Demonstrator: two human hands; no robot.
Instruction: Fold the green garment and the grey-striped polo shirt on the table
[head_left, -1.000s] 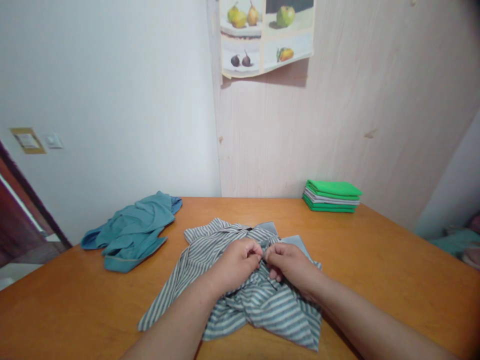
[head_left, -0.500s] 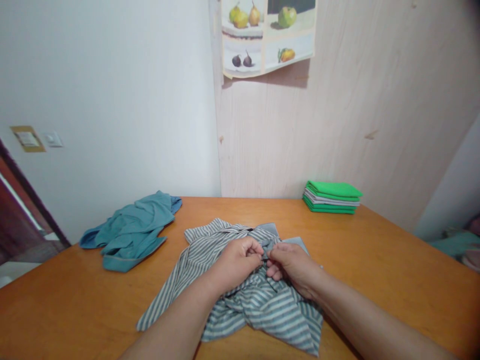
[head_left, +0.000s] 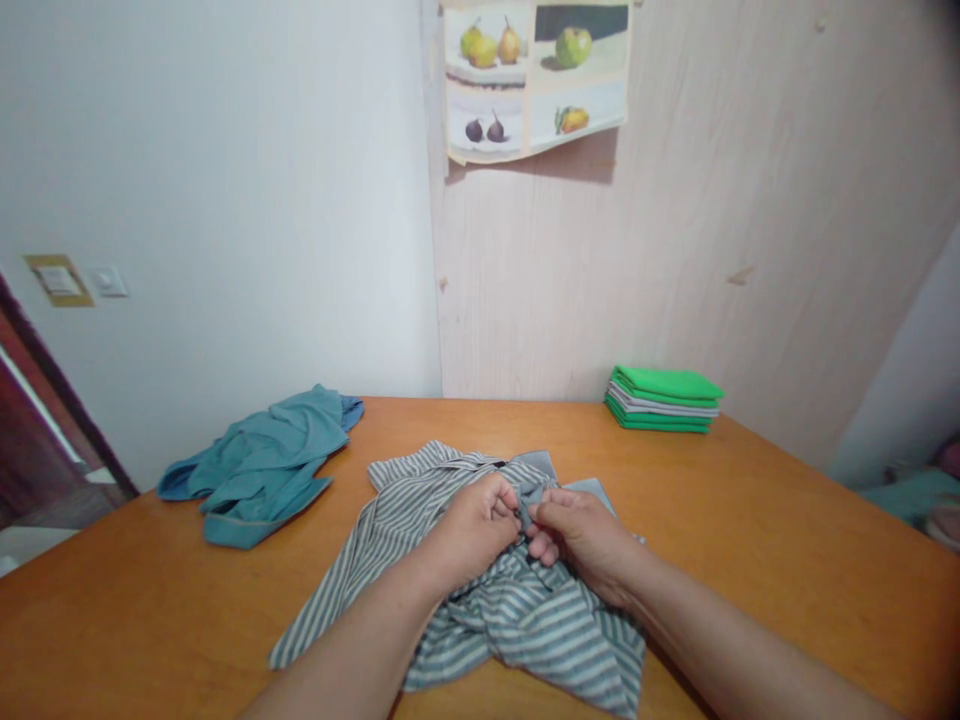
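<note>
A grey-and-white striped shirt (head_left: 555, 625) lies rumpled on the table in front of me, with plain grey-blue fabric showing at its upper right. Over its middle, my left hand (head_left: 484, 520) is closed, thumb and fingers pinching the cloth near the grey part. Close beside it, my right hand (head_left: 577, 535) pinches the same grey edge from the right, its lower fingers curled. The fingertips of both hands nearly meet. What small detail lies between them is hidden.
A crumpled teal garment (head_left: 274, 450) lies on the left of the wooden table (head_left: 750, 560). At the back right sits a folded stack of green and grey cloth (head_left: 664, 400). A fruit poster (head_left: 536, 80) hangs on the wall behind.
Both hands stay at the grey edge of the shirt, with only a slight shift of the fingers. The whole view has tilted up a little.
</note>
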